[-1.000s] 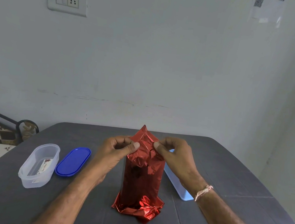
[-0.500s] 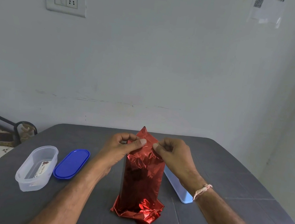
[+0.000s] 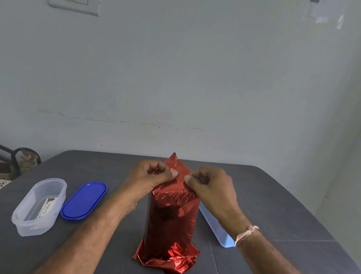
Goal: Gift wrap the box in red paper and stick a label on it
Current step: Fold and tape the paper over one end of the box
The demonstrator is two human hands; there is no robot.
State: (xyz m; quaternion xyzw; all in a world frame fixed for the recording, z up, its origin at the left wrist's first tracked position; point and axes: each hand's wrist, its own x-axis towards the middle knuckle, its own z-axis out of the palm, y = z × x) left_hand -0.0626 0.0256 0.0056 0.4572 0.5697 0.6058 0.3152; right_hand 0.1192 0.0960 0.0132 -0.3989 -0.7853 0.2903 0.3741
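Observation:
A tall box wrapped in shiny red paper point(image 3: 171, 221) stands upright in the middle of the dark grey table point(image 3: 278, 215). Loose paper is crumpled around its foot, and a pointed flap sticks up at its top. My left hand point(image 3: 150, 176) pinches the paper at the top left, thumb on the near face. My right hand point(image 3: 210, 185) pinches the paper at the top right. A label card point(image 3: 46, 208) lies inside a clear oval tub point(image 3: 38, 207) at the left.
A blue oval lid point(image 3: 84, 200) lies beside the tub. A light blue container point(image 3: 216, 228) sits just right of the box, partly behind my right wrist. The wall is close behind the table; a chair back point(image 3: 22, 157) shows at the far left.
Both hands have folded the crumpled paper at the top down flatter against the box, thumbs closer together. The box has stayed in place.

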